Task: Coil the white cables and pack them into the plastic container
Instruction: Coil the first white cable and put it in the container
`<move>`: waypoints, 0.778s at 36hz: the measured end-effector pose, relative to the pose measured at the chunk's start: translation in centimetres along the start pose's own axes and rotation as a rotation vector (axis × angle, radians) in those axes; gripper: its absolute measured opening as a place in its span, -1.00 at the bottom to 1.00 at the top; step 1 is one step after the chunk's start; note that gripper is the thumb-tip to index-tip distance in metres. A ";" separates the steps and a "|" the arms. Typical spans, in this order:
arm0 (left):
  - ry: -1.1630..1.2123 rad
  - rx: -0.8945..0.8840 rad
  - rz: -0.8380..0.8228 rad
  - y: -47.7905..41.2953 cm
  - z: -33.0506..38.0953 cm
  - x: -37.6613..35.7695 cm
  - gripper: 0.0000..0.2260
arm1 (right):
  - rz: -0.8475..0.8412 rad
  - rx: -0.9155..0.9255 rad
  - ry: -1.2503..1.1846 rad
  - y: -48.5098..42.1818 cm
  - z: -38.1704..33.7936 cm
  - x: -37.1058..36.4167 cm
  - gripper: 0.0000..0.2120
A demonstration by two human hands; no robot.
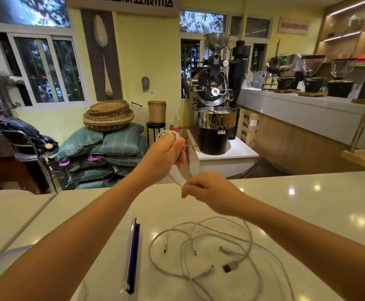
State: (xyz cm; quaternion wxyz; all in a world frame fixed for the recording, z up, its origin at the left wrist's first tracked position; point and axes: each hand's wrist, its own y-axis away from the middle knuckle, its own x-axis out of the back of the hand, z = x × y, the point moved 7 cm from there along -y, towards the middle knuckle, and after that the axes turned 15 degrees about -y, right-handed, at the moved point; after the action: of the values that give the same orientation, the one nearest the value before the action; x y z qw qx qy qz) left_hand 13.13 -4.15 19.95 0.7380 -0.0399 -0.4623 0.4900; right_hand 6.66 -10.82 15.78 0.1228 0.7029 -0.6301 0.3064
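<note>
My left hand [166,155] is raised above the white counter and grips a coiled white cable [169,134], whose loops stick out above the fingers. A short stretch of that cable runs down to my right hand [207,189], which pinches its end. Several loose white cables [210,246] lie tangled on the counter below my right forearm, their plugs showing. A clear plastic container [131,253] with a dark blue edge lies on the counter between my forearms; its left part is hidden by my left arm.
The white counter [307,203] stretches right and left, with a seam at the left. Beyond it stand a coffee roaster [215,101], stacked green sacks [112,153] with woven baskets on top, and a bar with grinders [314,72].
</note>
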 end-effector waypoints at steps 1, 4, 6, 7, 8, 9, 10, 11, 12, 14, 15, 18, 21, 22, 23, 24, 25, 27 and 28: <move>-0.062 -0.010 -0.006 0.1 -0.3 0.0 -0.68 | -0.016 0.021 0.071 0.3 -0.6 0.4 -0.72; -0.139 -0.010 -0.029 0.4 -1.1 -0.2 -0.68 | -0.032 0.047 0.240 0.9 -2.3 1.9 -0.73; -0.109 0.024 -0.072 0.8 -1.6 -0.6 -0.68 | -0.016 0.084 0.308 1.0 -3.6 3.4 -0.75; -0.073 0.039 -0.110 1.1 -1.8 -1.0 -0.68 | -0.001 0.112 0.336 0.8 -4.3 4.3 -0.76; -0.034 0.045 -0.156 1.5 -1.8 -1.6 -0.68 | 0.019 0.140 0.350 0.6 -4.9 5.3 -0.77; 0.002 0.041 -0.198 2.0 -1.7 -2.1 -0.68 | 0.039 0.163 0.345 0.3 -5.4 6.3 -0.78; 0.039 0.029 -0.223 2.4 -1.4 -2.6 -0.69 | 0.053 0.179 0.332 0.0 -5.7 7.3 -0.78; 0.082 0.013 -0.235 2.9 -1.0 -2.9 -0.69 | 0.061 0.187 0.315 -0.5 -5.9 8.2 -0.79; 0.126 -0.005 -0.241 3.4 -0.5 -3.2 -0.69 | 0.060 0.185 0.299 -1.0 -5.9 8.9 -0.81; 0.189 -0.046 -0.258 4.2 0.7 -3.6 -0.67 | 0.058 0.177 0.265 -2.1 -5.6 10.0 -0.80; 0.212 -0.067 -0.273 4.6 1.4 -3.8 -0.67 | 0.062 0.186 0.244 -2.6 -5.4 10.4 -0.80; 0.285 -0.108 -0.298 5.4 3.2 -4.1 -0.66 | 0.088 0.210 0.114 -3.6 -4.6 11.5 -0.82; 0.369 -0.159 -0.285 5.7 5.0 -3.6 -0.71 | 0.080 0.198 -0.168 -4.2 -2.8 11.3 -0.88; 0.400 -0.176 -0.281 5.7 5.6 -3.5 -0.71 | 0.078 0.185 -0.264 -4.3 -2.0 11.0 -0.92; 0.424 -0.190 -0.277 5.6 6.0 -3.3 -0.71 | 0.080 0.172 -0.373 -4.5 -1.0 10.5 -0.87; 0.442 -0.202 -0.272 5.5 6.5 -3.1 -0.71 | 0.076 0.148 -0.497 -4.7 0.0 9.6 -0.81; 0.454 -0.212 -0.261 5.4 6.9 -2.9 -0.71 | 0.069 0.126 -0.589 -4.8 1.1 8.6 -0.76; 0.459 -0.217 -0.224 5.0 7.3 -2.6 -0.72 | 0.067 0.061 -0.685 -4.9 3.1 6.0 -0.65; 0.443 -0.213 -0.195 4.7 7.3 -2.4 -0.71 | 0.074 0.020 -0.710 -4.7 3.8 4.5 -0.57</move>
State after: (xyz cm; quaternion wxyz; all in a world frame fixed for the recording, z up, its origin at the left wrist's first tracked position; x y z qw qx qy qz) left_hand 4.38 -6.40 20.19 0.8566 -0.1790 -0.3399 0.3446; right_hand 12.32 -15.74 16.49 -0.1221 0.7434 -0.6555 0.0533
